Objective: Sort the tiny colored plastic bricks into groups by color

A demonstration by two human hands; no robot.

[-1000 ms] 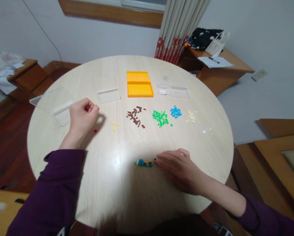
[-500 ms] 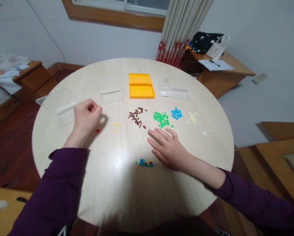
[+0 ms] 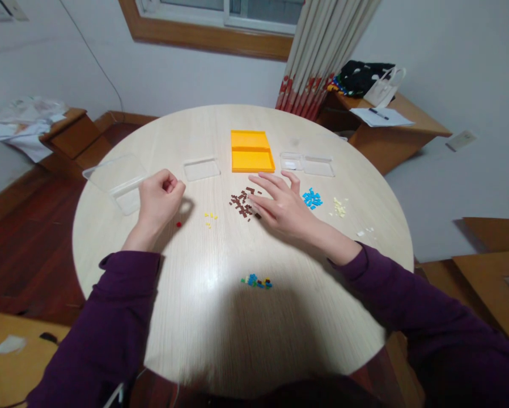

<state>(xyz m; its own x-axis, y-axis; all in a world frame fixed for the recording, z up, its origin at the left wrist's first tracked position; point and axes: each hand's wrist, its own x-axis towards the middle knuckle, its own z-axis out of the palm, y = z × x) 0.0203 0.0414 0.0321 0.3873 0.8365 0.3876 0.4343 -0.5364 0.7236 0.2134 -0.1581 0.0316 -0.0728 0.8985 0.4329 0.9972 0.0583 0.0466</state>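
Observation:
My left hand is curled closed above the left part of the table; whatever its fingers may hold is hidden. Just below it lies a small red piece, with several yellow pieces to the right. My right hand spreads its fingers, the tips over the right edge of a heap of small brown bricks. Whether they touch cannot be made out. The green heap is hidden behind this hand. Blue bricks lie to its right. Nearer me sits a multicoloured cluster of small bricks.
An open yellow case stands at the back of the round table. Clear plastic trays flank it, and a larger clear box is behind my left hand. Cream pieces and white pieces lie at the right.
My right hand has moved forward and left, from below the green heap to the brown bricks, covering the green ones. My left hand stays closed. The whole view has shifted slightly.

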